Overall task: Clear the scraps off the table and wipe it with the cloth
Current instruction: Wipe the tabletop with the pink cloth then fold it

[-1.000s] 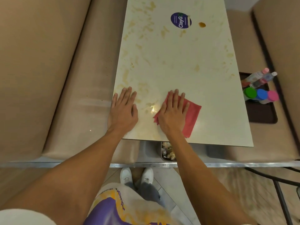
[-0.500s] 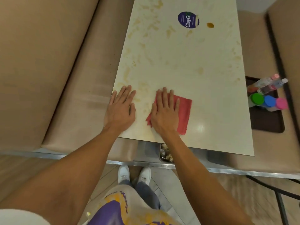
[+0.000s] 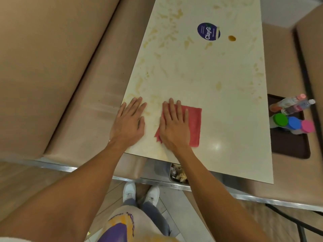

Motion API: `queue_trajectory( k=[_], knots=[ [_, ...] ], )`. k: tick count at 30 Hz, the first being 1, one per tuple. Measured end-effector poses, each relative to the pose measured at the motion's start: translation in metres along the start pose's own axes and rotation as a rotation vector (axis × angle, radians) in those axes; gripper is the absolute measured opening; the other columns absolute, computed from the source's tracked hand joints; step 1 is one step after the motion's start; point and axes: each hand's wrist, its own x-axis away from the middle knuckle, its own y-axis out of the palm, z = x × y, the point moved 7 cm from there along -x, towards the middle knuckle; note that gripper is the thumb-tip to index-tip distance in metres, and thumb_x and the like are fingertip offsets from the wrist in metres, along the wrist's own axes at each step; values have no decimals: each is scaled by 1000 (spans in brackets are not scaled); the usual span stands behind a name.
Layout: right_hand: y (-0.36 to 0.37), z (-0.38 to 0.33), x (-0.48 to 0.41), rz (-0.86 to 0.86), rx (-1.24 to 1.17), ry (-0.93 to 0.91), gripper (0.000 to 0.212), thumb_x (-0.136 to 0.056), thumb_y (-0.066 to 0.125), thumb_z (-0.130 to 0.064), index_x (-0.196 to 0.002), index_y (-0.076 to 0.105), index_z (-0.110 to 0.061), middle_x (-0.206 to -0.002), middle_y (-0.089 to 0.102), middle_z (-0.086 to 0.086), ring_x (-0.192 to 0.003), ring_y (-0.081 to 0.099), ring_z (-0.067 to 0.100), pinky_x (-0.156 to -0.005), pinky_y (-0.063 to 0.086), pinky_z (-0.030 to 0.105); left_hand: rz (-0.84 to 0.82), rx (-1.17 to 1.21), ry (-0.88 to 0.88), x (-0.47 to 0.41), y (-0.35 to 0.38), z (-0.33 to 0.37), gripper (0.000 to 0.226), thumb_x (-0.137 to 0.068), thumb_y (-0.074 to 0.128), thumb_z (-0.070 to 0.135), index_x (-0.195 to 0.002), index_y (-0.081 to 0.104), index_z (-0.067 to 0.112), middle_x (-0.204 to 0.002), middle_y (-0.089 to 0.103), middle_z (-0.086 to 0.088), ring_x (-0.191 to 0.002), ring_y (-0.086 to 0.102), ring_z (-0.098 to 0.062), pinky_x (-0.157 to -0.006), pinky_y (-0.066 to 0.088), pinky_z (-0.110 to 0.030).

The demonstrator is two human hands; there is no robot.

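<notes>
Red cloth (image 3: 194, 126) under flat right grip (image 3: 174, 127), left grip (image 3: 129, 123) flat on stained table (image 3: 209, 84), bottles (image 3: 295, 107) beside.

Left half of cloth (image 3: 193, 125) beneath right hand (image 3: 174, 127)

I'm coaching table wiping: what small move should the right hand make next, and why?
Probably slide the cloth forward: the right hand presses it flat by the near edge of the table, and yellowish smears cover the surface ahead.
</notes>
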Motion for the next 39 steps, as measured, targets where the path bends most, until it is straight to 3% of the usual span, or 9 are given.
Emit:
queue_trajectory(
  k=[3,8,10,15,17,23,30,36,39],
  knots=[
    [-2,11,43,-47,21,-234,60,-112,24,-44,-167,4,-29,-174,-5,-7,-160,-12,16,-130,7,51,11,1,-16,0,0,0,59,-106,32,32,-163,35,21,-174,18,4,-161,9,-8,-131,13,-45],
    [-14,58,-6,58,6,244,61,-110,11,-46,-166,-3,-27,-174,-10,-3,-159,-16,21,-129,0,53,-16,-21,-36,0,1,-1,61,-106,29,35,-166,27,21,-176,10,3,-161,1,-9,-131,8,-46],
    [-12,38,-37,67,-39,293,62,-109,9,-44,-167,-2,-23,-174,-8,0,-160,-15,26,-129,0,54,-21,-31,-29,-1,2,-1,61,-106,29,34,-166,26,20,-176,10,2,-162,1,-9,-131,9,-46],
    [-2,-7,-8,-41,52,-248,59,-112,17,-43,-167,3,-26,-174,-5,-4,-160,-12,19,-129,6,52,0,-19,-33,-1,1,-2,62,-105,30,34,-165,29,19,-175,15,2,-161,5,-9,-131,11,-46],
    [-6,18,15,-72,40,-305,58,-113,19,-45,-167,1,-31,-174,-8,-8,-160,-14,16,-130,4,50,-3,-29,-33,-2,1,-1,63,-105,29,35,-166,27,18,-175,14,3,-161,4,-9,-131,11,-46],
    [-17,45,-55,59,-26,240,61,-109,7,-44,-167,-1,-26,-174,-8,-3,-160,-14,24,-129,0,53,7,-19,-22,-1,-1,-1,62,-106,31,32,-165,28,16,-175,15,1,-161,6,-10,-131,12,-47],
    [-6,1,-6,-44,16,-310,58,-113,20,-44,-167,6,-31,-174,-2,-8,-160,-11,16,-130,4,50,39,-24,-59,0,1,-4,62,-104,32,32,-164,31,16,-174,18,3,-161,9,-9,-131,12,-48],
    [-19,47,-58,70,-13,203,61,-109,8,-45,-167,3,-28,-174,-5,-4,-160,-12,23,-129,1,53,29,-22,-71,0,3,-6,62,-104,34,31,-164,30,15,-175,15,2,-161,7,-9,-131,11,-48],
    [-12,6,-75,48,-22,120,61,-109,11,-42,-167,7,-22,-175,0,0,-161,-8,26,-128,2,55,29,-16,-64,-1,3,-5,62,-104,34,30,-164,31,14,-175,16,2,-161,7,-10,-131,12,-48]
  ],
)
